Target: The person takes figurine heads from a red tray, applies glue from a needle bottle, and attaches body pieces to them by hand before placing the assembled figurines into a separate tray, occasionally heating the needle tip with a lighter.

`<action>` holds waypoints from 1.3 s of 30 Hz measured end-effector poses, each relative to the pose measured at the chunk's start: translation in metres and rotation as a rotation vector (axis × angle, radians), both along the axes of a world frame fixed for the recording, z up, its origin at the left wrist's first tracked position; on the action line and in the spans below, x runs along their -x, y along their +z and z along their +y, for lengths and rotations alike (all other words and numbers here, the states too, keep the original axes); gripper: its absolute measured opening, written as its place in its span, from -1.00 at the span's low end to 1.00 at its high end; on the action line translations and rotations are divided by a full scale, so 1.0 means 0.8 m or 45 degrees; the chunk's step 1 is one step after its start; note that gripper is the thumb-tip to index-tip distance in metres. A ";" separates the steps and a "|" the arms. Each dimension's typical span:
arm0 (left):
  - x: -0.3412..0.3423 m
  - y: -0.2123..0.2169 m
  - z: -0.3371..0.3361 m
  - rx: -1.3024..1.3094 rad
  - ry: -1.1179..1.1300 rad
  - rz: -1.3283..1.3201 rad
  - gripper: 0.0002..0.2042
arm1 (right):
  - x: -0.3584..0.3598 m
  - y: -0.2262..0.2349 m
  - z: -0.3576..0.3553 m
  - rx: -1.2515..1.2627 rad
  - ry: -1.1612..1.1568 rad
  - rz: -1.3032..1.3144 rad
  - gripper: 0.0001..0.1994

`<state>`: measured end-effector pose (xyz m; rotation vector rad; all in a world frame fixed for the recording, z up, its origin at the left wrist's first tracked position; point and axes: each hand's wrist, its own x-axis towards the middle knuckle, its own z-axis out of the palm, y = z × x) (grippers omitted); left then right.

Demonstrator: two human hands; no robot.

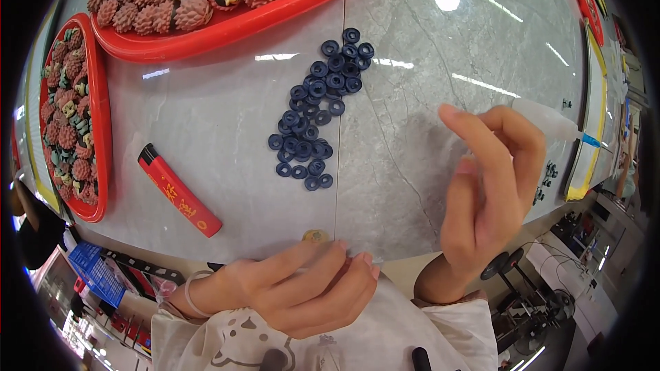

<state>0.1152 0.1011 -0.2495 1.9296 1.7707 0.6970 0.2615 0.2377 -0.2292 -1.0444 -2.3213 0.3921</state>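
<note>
Several small dark blue rings (317, 88) lie in a loose band across the grey table. My right hand (485, 189) is raised to the right of them, its index finger stretched toward them and its other fingers bent, with nothing visible between the fingertips. A whitish bottle with a blue tip (546, 118) shows just beyond its knuckles. At the table's near edge, my left hand (309, 292) has its fingers curled close together. A small yellowish round piece (315, 235) shows just past its fingers; whether they grip it is hidden.
A red lighter (180, 190) lies left of the rings. Two red trays, one at the back (227, 33) and one at the far left (102, 130), hold pinkish ridged pieces. A few small dark green pieces (548, 173) sit near the right edge, beside a yellow-edged strip (583, 172).
</note>
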 end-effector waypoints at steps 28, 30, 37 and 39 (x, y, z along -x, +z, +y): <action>0.001 -0.002 0.002 0.041 0.001 -0.017 -0.79 | 0.012 0.004 0.000 0.155 0.069 -0.120 -0.74; 0.001 -0.002 0.003 0.043 -0.002 -0.019 -0.79 | 0.011 0.009 0.000 0.252 0.086 -0.133 -0.81; 0.004 0.000 0.003 0.050 -0.020 -0.060 -0.80 | 0.029 0.009 0.012 0.291 0.007 0.034 -0.86; 0.006 0.000 0.002 0.047 -0.023 -0.079 -0.80 | 0.035 0.009 0.015 0.246 -0.004 -0.019 -0.86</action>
